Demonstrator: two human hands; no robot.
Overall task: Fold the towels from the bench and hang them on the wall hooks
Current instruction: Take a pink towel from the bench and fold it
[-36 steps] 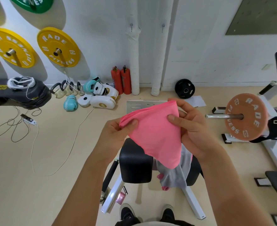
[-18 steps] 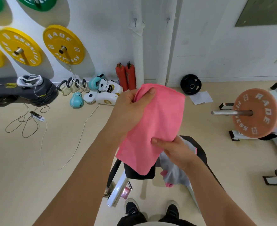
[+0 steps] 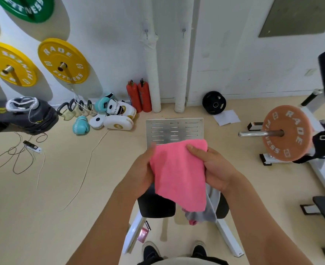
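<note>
A folded pink towel [image 3: 179,173] hangs between my two hands above the black bench [image 3: 156,205]. My left hand [image 3: 140,173] grips its left edge, thumb hidden behind the cloth. My right hand [image 3: 213,169] holds the right edge with the thumb laid over the top corner. On the bench below lies a grey towel [image 3: 209,209] with a bit of another pink cloth [image 3: 192,221] poking out under it. Two small wall hooks [image 3: 146,32] [image 3: 184,31] sit high on the white wall ahead, both bare.
A slotted metal plate [image 3: 175,129] lies on the floor ahead. Two red extinguishers [image 3: 138,96], boxing gloves [image 3: 112,115] and cables [image 3: 20,157] line the left wall under yellow plates [image 3: 63,61]. A barbell with an orange plate [image 3: 286,132] stands right.
My left hand came down from holding the towel up high. My right hand moved up from the towel's lower edge to its top right corner. The towel now hangs lower, held at both sides.
</note>
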